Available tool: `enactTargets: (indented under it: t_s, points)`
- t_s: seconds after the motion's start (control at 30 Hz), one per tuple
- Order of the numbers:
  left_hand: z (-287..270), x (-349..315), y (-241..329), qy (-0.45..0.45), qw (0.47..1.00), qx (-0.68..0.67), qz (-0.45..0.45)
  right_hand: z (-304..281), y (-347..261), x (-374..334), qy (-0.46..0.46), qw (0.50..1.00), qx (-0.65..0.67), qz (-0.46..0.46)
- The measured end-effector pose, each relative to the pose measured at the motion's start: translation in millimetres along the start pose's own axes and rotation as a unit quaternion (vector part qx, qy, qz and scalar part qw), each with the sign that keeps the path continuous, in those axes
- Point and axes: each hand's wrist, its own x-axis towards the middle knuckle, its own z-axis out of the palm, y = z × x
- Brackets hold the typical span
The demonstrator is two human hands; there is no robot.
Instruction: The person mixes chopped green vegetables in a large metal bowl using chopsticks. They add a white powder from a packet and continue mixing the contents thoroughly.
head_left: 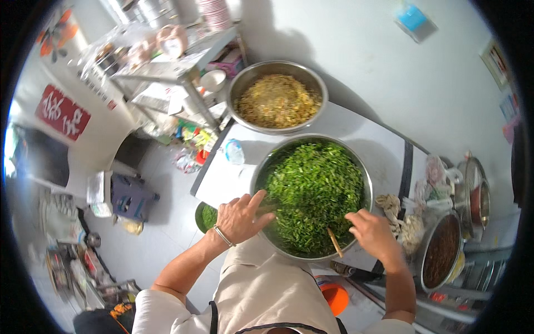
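Note:
A wide steel bowl [369,186] full of chopped green herbs or leafy greens [314,192] stands on the table in front of me. My left hand [242,217] is at its left rim, thumb and index finger spread apart, with a bracelet on the wrist. Over the right rim, my right hand [371,231] has bent fingers with their tips apart, and I see nothing between them. Wooden chopsticks [335,242] stick out of the greens beside it, leaning on the near rim; neither hand touches them.
Behind stands another steel bowl [236,114] of yellowish chopped food [278,100]. A clear plastic bottle or bag [234,151] lies on the white table [384,158]. To the right are crumpled cloths [388,207] and a pot of dark brown food [442,253]. Below left sits a container of greens [208,217].

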Motion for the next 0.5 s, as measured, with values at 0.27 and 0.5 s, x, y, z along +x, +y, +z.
enactTargets:
  t_s: [0.27, 0.5]
  points:
    - [20.7, -34.9, -115.0, 0.121, 0.946, -0.271, -0.127, -11.4, -90.7, 132.6, 0.076, 0.968, 0.183, -0.151]
    - [76.8, 17.5, -236.5, 0.103, 0.831, -0.513, -0.187, 111.0, -131.3, 285.8, -0.074, 0.985, 0.152, -0.028]
